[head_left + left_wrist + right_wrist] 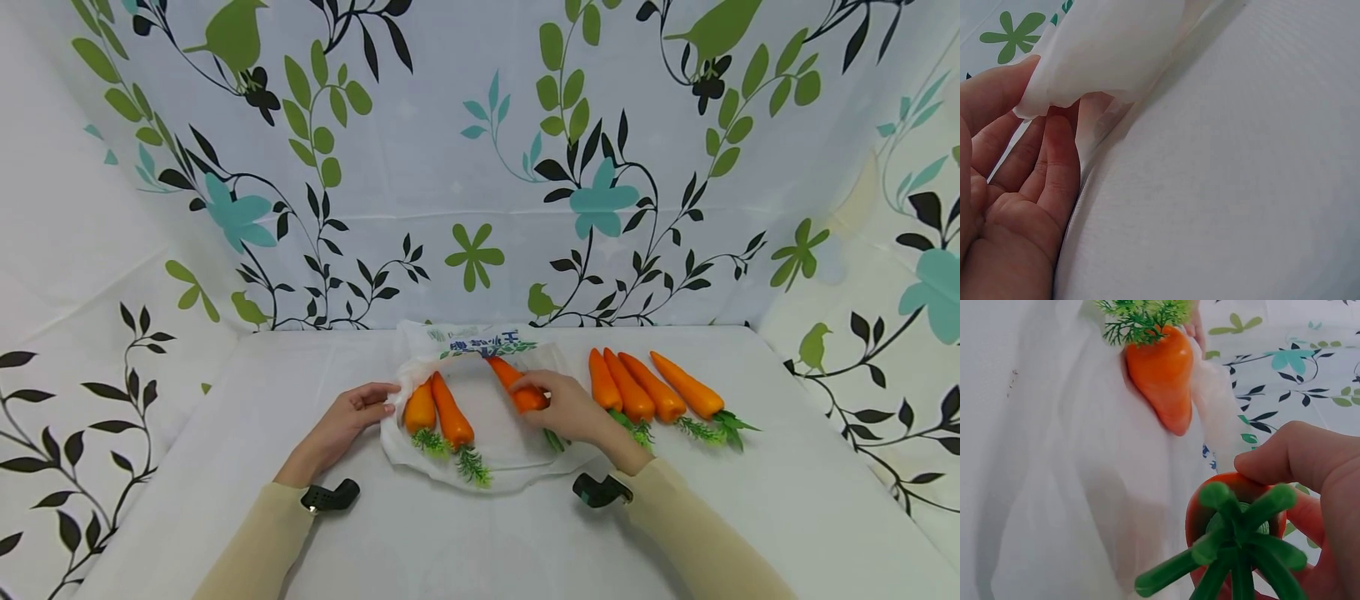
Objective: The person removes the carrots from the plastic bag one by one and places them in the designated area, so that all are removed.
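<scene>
My left hand (343, 427) is at the left edge of a thin white plastic bag (480, 454), pinching its rim between thumb and fingers, as the left wrist view shows. Two orange carrots (452, 415) with feathery green tops lie side by side on the bag, close to that hand. My right hand (564, 408) grips another carrot (1200, 509) by its thick end, over the right part of the bag. This carrot's tip points away from me toward the bag's printed far end, and its stubby green stems (1238, 544) face the right wrist camera.
To the right of the bag, several more carrots (688, 385) lie in a row on the white table (465, 550), green tops toward me. A cloth (420, 167) printed with leaves, birds and flowers hangs behind the table.
</scene>
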`<state>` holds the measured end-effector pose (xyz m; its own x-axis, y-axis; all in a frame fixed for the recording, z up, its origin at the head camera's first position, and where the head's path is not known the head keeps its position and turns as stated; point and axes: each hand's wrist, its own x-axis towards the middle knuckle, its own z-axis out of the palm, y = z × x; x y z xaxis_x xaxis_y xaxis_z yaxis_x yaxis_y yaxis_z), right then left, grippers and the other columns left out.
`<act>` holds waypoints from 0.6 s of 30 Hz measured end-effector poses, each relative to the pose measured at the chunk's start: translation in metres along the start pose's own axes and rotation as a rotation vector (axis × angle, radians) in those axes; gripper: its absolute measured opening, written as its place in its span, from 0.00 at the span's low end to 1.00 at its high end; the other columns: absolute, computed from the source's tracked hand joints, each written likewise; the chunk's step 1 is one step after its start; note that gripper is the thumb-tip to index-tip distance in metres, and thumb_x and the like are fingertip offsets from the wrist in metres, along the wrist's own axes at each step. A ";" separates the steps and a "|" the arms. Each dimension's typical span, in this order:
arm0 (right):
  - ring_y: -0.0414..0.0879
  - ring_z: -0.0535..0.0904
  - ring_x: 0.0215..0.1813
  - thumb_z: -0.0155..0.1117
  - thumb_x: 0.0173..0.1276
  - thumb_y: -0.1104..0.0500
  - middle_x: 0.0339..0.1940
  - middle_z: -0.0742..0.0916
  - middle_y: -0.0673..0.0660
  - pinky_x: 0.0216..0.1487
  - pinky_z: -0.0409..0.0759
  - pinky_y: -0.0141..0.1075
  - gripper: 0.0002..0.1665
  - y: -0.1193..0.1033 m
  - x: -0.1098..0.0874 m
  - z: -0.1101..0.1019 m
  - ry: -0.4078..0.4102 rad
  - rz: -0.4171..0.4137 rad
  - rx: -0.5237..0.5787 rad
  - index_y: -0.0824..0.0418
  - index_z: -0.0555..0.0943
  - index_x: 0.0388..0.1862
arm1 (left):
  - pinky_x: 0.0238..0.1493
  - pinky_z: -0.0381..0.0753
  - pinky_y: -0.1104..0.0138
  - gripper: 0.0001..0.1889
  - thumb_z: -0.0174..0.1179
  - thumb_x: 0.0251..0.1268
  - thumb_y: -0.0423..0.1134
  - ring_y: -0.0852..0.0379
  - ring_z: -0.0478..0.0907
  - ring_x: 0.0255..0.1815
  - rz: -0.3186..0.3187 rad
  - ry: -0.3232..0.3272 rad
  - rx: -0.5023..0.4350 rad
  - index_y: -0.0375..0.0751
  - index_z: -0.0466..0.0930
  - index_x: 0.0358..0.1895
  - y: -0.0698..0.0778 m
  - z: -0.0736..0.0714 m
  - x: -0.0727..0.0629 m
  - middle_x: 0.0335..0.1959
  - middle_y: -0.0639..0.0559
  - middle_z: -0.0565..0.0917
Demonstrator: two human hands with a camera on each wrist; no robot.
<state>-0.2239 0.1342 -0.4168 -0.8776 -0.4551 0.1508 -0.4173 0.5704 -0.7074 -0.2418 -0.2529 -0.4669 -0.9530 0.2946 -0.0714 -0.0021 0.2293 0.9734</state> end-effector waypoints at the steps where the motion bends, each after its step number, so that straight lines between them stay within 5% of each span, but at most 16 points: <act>1: 0.52 0.74 0.58 0.67 0.60 0.63 0.66 0.78 0.56 0.59 0.76 0.48 0.22 0.000 0.000 -0.001 0.004 -0.001 -0.001 0.50 0.83 0.54 | 0.58 0.76 0.68 0.26 0.64 0.69 0.44 0.48 0.73 0.62 0.001 -0.001 0.001 0.36 0.74 0.66 0.000 0.000 0.000 0.67 0.39 0.73; 18: 0.52 0.74 0.57 0.67 0.63 0.63 0.67 0.78 0.56 0.60 0.75 0.48 0.22 -0.002 -0.018 -0.025 -0.009 0.033 -0.004 0.50 0.83 0.57 | 0.60 0.75 0.67 0.27 0.64 0.69 0.45 0.47 0.72 0.64 0.003 -0.003 0.011 0.37 0.73 0.67 -0.001 0.000 -0.001 0.68 0.39 0.72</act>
<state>-0.2131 0.1584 -0.4007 -0.8889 -0.4418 0.1213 -0.3889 0.5877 -0.7095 -0.2413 -0.2536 -0.4675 -0.9519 0.2983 -0.0695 0.0039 0.2388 0.9711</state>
